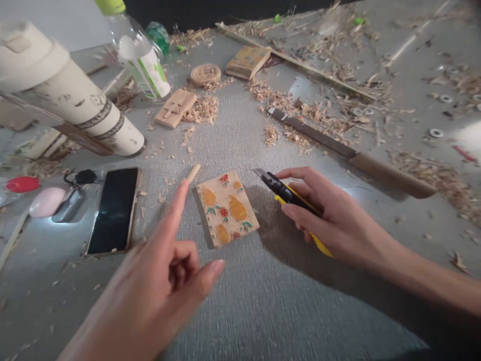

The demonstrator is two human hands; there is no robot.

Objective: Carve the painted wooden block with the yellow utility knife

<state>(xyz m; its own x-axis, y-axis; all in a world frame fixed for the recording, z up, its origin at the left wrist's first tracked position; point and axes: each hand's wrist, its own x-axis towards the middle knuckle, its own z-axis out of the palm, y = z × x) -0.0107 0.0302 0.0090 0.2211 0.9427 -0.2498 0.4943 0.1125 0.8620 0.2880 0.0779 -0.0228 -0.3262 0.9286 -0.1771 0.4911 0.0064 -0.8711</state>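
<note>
My right hand is wrapped round a yellow and black utility knife, its blade out and pointing up and left. Flat on the grey surface between my hands lies a small wooden block covered with orange pears, red berries and green leaves. My left hand is open and holds nothing, index finger stretched forward, thumb apart, the other fingers curled. Just past that fingertip is a short wooden stick; whether they touch I cannot tell. The knife blade is just right of the block, apart from it.
At left are a phone, a white tumbler and a plastic bottle. Behind lie a carved wooden piece, a round one and a patterned block. A wooden-handled file lies at right among shavings.
</note>
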